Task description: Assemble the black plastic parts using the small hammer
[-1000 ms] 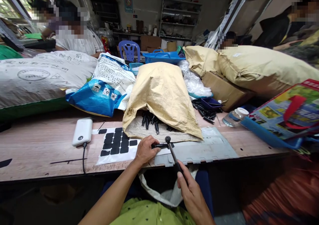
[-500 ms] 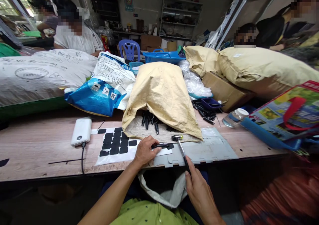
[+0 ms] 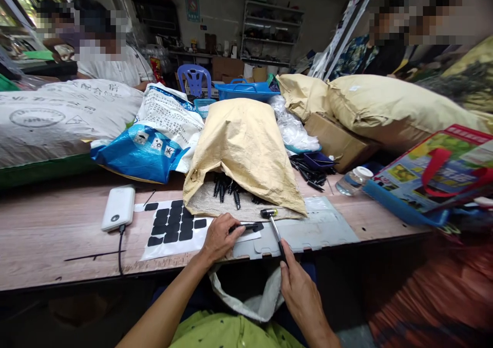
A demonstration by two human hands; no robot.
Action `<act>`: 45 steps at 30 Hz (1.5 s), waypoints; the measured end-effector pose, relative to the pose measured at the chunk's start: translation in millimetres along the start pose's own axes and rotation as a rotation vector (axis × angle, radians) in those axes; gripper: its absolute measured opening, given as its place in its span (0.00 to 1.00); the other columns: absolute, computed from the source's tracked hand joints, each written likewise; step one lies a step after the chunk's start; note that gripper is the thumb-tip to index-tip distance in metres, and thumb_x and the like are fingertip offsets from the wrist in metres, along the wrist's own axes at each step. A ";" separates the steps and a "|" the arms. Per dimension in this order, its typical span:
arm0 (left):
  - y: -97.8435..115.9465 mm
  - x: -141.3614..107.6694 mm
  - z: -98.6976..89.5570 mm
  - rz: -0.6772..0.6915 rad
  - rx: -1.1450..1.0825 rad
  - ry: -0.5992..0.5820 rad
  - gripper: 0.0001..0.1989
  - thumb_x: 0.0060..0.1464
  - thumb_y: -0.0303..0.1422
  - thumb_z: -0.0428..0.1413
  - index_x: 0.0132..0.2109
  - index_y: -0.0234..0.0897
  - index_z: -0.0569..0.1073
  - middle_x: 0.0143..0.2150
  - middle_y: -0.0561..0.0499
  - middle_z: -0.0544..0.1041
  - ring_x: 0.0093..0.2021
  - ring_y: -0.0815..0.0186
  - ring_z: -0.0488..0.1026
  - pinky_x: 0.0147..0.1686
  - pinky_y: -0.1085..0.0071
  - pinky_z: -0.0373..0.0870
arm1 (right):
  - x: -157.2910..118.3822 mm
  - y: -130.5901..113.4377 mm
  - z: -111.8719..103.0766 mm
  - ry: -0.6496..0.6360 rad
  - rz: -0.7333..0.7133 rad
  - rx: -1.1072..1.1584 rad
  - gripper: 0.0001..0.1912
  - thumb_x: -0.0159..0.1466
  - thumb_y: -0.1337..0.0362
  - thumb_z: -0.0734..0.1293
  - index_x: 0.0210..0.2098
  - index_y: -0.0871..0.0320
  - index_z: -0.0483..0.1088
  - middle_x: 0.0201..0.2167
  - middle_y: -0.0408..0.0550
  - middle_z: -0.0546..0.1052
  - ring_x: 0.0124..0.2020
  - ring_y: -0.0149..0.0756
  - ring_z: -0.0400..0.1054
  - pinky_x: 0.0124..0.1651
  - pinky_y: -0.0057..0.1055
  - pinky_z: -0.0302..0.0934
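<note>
My left hand (image 3: 222, 237) is closed on a slim black pen-like piece (image 3: 246, 228), held low over a white sheet by the table's front edge. My right hand (image 3: 298, 276) grips the dark handle of a small hammer (image 3: 274, 227); its head, with one yellowish face, is just right of the black piece. Beyond both hands lies a tan sack (image 3: 242, 137), its mouth open towards me, with several similar black pieces (image 3: 227, 189) inside. Black rounded squares (image 3: 173, 223) are laid in rows on the white sheet, left of my left hand.
A white power bank (image 3: 118, 208) with a cable lies on the left. A grey flat board (image 3: 319, 230) is under the hammer. At the right are a clear jar (image 3: 354, 180), loose black pieces (image 3: 311, 173) and a blue tray (image 3: 404, 201). Other people sit behind large sacks.
The whole view has shifted slightly, so things sit further left. Both hands keep their grips, and the hammer stays beside the black piece.
</note>
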State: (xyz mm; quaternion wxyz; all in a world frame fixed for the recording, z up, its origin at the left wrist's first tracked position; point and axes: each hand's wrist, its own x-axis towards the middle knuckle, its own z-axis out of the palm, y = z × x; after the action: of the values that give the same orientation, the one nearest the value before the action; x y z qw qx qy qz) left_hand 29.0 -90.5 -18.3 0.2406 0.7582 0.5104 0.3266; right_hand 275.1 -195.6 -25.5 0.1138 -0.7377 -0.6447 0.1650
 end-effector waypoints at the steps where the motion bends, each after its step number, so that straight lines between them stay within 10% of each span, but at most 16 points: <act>1: 5.7 -5.0 -2.5 0.025 -0.002 -0.010 0.12 0.65 0.41 0.55 0.40 0.39 0.78 0.37 0.49 0.76 0.41 0.62 0.72 0.43 0.66 0.64 | -0.1 -0.4 -0.3 0.001 0.003 -0.001 0.30 0.74 0.61 0.52 0.74 0.46 0.48 0.56 0.50 0.78 0.46 0.43 0.79 0.40 0.31 0.68; 7: 43.5 -56.1 -1.3 0.140 -0.052 -0.347 0.11 0.67 0.41 0.52 0.45 0.42 0.76 0.37 0.51 0.79 0.38 0.64 0.76 0.38 0.70 0.65 | -0.3 -0.5 -0.2 0.021 -0.015 -0.003 0.31 0.73 0.62 0.53 0.74 0.46 0.49 0.54 0.50 0.79 0.43 0.42 0.79 0.36 0.30 0.67; 17: 29.5 -98.5 43.0 -0.226 0.315 -0.601 0.11 0.59 0.32 0.54 0.48 0.42 0.76 0.43 0.44 0.83 0.43 0.52 0.80 0.40 0.62 0.70 | -0.4 -1.0 0.2 0.044 -0.023 -0.010 0.31 0.73 0.62 0.52 0.74 0.49 0.51 0.53 0.53 0.79 0.41 0.42 0.79 0.36 0.29 0.66; 22: 47.5 -78.6 25.6 -0.177 0.131 -0.482 0.08 0.58 0.35 0.57 0.44 0.45 0.78 0.41 0.51 0.83 0.43 0.58 0.79 0.38 0.68 0.66 | -0.8 -1.5 -0.4 0.036 -0.015 -0.013 0.31 0.73 0.63 0.53 0.74 0.48 0.50 0.53 0.52 0.79 0.42 0.41 0.79 0.36 0.29 0.66; 27: 52.2 -4.8 3.7 -0.331 0.081 -0.079 0.12 0.63 0.42 0.53 0.38 0.42 0.76 0.31 0.53 0.79 0.33 0.64 0.76 0.33 0.71 0.62 | -0.4 -2.8 -0.5 0.030 -0.002 -0.021 0.31 0.73 0.63 0.53 0.74 0.47 0.50 0.52 0.50 0.79 0.41 0.40 0.79 0.35 0.28 0.66; 34: 20.6 81.7 -0.6 -0.579 0.325 0.078 0.19 0.60 0.48 0.55 0.45 0.36 0.75 0.45 0.36 0.80 0.45 0.49 0.78 0.41 0.61 0.66 | -1.5 -4.0 -3.1 0.042 -0.016 0.011 0.31 0.72 0.64 0.53 0.74 0.48 0.51 0.51 0.52 0.80 0.42 0.40 0.79 0.36 0.28 0.66; 45: 3.3 29.8 -3.1 -0.134 0.310 0.050 0.07 0.60 0.38 0.59 0.41 0.40 0.74 0.39 0.49 0.78 0.43 0.59 0.74 0.43 0.65 0.64 | -1.6 -2.1 0.4 0.034 0.002 0.057 0.31 0.72 0.63 0.52 0.74 0.48 0.51 0.53 0.52 0.79 0.43 0.42 0.78 0.39 0.30 0.67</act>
State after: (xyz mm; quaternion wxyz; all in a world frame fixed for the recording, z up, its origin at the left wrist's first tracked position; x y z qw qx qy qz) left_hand 36.7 -63.8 -6.5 0.1290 0.7421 0.6101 0.2460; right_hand 272.8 -197.0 -24.9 0.1454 -0.7375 -0.6370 0.1708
